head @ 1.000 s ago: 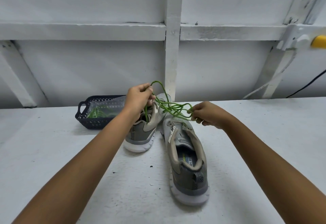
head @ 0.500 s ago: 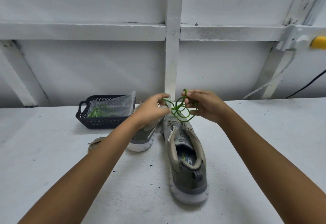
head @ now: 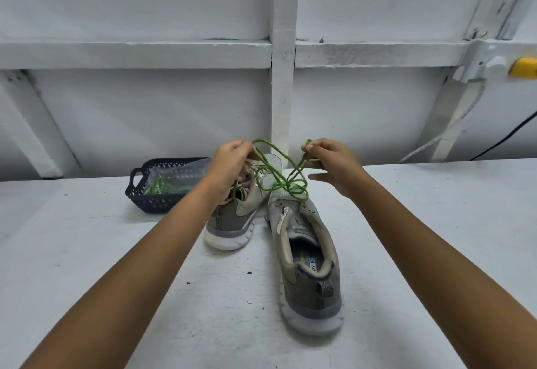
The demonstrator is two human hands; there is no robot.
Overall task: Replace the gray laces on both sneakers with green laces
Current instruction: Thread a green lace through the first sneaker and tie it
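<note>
Toward the far edge of the surface, above the front of the nearer sneaker, the green lace hangs in a loose tangle between the two hands. The left hand curls its fingers round one stretch of it; the right hand pinches another between thumb and forefinger, other fingers loose. The tangle lies below and between them, nearer the right hand, and the sneaker's long axis runs near edge to far, so threading likely means bringing the lace straight down.
</note>
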